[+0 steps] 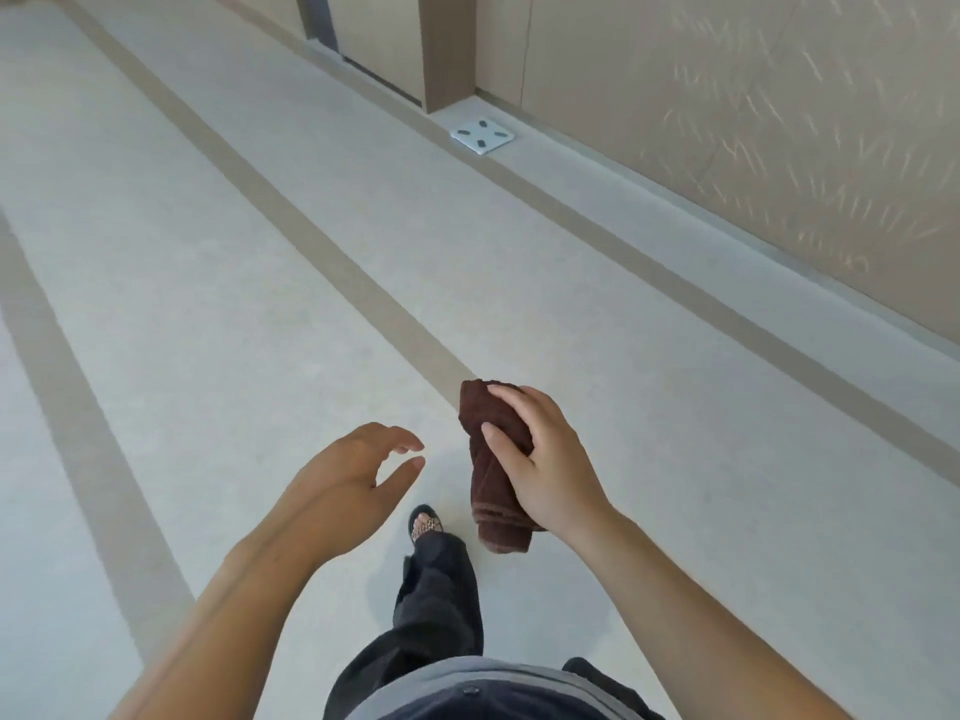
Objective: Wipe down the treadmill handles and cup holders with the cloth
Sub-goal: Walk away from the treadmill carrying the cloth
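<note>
Cloth (491, 459) is the only task thing that shows in the head view; no treadmill, no handles and no cup holders are in sight. So I judge that the wiping is not begun, or at least nothing of it can be checked from here, and all the wiping is left to do. The person seems to be walking over a pale floor (218, 262) with darker stripes, one foot (426, 524) in a sandal set forward, probably on the way to the machine.

The cloth is dark brown, thick like a towel, and folded or rolled into a long bundle with a hemmed end hanging down. It hangs in the air in front of the body, above the floor. The right hand (540, 459) holds it, fingers wrapped over its upper part. The left hand (353, 470) holds nothing; its fingers are loosely spread and a little curled, near the cloth but apart from it. By the wall (753, 122) a small white square plate (482, 136) lies on the floor.
</note>
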Demonstrator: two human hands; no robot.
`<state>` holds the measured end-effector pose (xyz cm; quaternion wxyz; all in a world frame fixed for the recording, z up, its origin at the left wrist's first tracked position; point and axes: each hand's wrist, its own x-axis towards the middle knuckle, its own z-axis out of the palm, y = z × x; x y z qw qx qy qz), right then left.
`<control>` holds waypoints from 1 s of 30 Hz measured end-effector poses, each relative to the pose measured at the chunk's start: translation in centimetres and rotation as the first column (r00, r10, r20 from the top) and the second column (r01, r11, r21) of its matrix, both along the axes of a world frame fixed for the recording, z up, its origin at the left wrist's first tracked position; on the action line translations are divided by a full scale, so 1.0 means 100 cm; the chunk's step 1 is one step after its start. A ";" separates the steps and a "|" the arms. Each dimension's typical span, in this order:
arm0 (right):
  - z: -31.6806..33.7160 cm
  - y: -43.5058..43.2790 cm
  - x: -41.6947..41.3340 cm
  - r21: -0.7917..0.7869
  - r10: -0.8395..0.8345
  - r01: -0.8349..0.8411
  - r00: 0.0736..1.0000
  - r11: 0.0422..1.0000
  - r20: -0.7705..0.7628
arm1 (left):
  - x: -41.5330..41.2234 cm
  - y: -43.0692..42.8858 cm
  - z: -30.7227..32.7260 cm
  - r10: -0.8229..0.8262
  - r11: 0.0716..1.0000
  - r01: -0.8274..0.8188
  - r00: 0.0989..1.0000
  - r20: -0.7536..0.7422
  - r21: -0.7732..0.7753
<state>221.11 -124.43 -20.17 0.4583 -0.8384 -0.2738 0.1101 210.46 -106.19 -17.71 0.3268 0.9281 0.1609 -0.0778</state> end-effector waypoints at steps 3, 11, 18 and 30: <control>-0.002 0.067 0.057 0.000 0.091 -0.091 0.996 0.996 0.017 | 0.047 0.056 -0.008 0.054 0.998 -0.054 0.999 0.006 0.015; 0.030 0.212 0.227 -0.063 0.187 -0.181 0.976 0.981 0.109 | 0.208 0.205 0.024 0.092 0.993 -0.095 0.995 0.048 0.075; 0.012 0.284 0.351 -0.034 0.071 -0.070 0.997 0.997 0.031 | 0.337 0.271 0.024 0.010 0.999 -0.010 1.000 -0.003 0.041; 0.022 0.470 0.635 0.078 0.006 -0.009 0.999 0.997 0.037 | 0.637 0.450 0.044 -0.041 0.991 0.040 0.999 0.005 0.125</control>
